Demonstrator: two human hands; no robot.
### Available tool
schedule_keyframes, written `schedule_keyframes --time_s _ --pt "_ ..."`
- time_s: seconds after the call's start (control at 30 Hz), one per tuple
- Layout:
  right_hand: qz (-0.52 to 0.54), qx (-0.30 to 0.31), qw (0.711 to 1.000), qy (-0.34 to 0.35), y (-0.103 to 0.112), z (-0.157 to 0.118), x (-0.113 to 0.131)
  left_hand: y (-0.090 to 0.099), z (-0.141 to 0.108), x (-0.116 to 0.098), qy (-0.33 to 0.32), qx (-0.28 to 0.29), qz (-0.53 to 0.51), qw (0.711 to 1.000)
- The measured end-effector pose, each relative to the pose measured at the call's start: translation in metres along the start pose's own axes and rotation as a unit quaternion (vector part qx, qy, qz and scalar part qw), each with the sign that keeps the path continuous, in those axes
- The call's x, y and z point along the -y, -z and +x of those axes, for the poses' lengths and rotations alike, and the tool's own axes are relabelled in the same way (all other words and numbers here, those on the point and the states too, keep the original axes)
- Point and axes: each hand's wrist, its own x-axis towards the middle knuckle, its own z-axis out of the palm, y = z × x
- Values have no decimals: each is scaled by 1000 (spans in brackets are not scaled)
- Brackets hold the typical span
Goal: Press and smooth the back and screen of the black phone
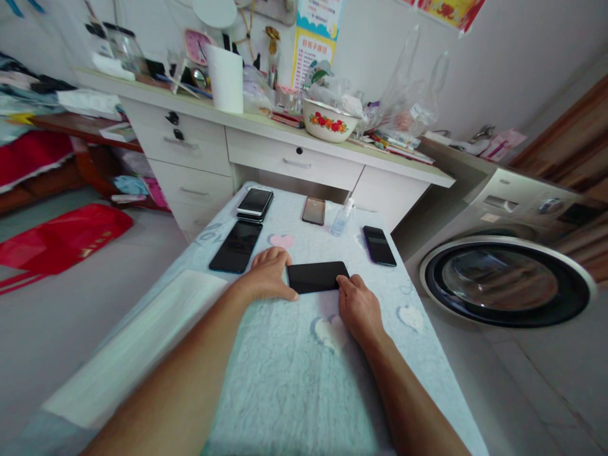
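Observation:
A black smartphone lies sideways, screen up, on the cloth-covered table. At its left end is my left hand, with the thumb spread away from the fingers around that end. My right hand is closed on the phone's right end, thumb on the near corner, the other fingers curled and partly hidden. Another dark phone lies just beyond my left hand. Farther back, a small stack of phones rests at the table's far left corner.
A phone case and a clear spray bottle are at the back of the table. To the right lies a purple-edged phone. White paper covers the left edge. A washing machine stands at right, a cluttered desk behind.

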Motion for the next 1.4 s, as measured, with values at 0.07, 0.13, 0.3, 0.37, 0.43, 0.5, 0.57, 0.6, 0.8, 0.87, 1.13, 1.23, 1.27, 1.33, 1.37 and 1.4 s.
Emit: schedule_keyframes --time_s 0.07,0.13,0.3,0.37,0.43,0.5,0.57,0.6,0.8,0.87,1.13,1.23,1.27,1.33,1.37,1.4 --pt "0 5 1000 11 1 0 2 0 0 0 0 -2 0 1000" --pt "0 12 1000 23 3 1 5 0 0 0 -1 -3 3 1000" --pt "-10 38 998 57 8 3 14 -2 0 2 -2 -7 7 1000" --pt "-24 56 996 68 13 5 16 -4 1 3 -5 -12 7 1000" --pt "-38 77 993 81 19 8 17 -5 1 4 -5 -16 7 1000" --pt "-43 89 990 102 25 12 16 -5 1 4 -5 -17 6 1000" --pt "-46 100 988 110 30 17 16 -4 1 4 -5 -15 5 1000" --pt "-48 105 987 109 31 19 16 -4 1 3 -4 -12 6 1000" --pt "-29 87 991 102 25 19 19 -2 0 1 0 -8 5 1000" --pt "-17 82 991 103 21 16 20 -2 0 0 -3 -11 4 1000" --pt "26 74 987 137 16 8 21 -4 1 3 -8 -20 7 1000" --pt "23 77 989 128 16 9 20 -4 1 3 -8 -17 8 1000" --pt "21 74 989 124 16 10 20 -4 1 3 -7 -15 7 1000" --pt "14 67 992 110 16 11 17 -3 0 1 -3 -12 7 1000" --pt "10 65 993 101 15 12 16 -2 0 1 -1 -11 7 1000" --pt "6 65 994 90 15 13 14 -1 0 0 0 -10 7 1000"
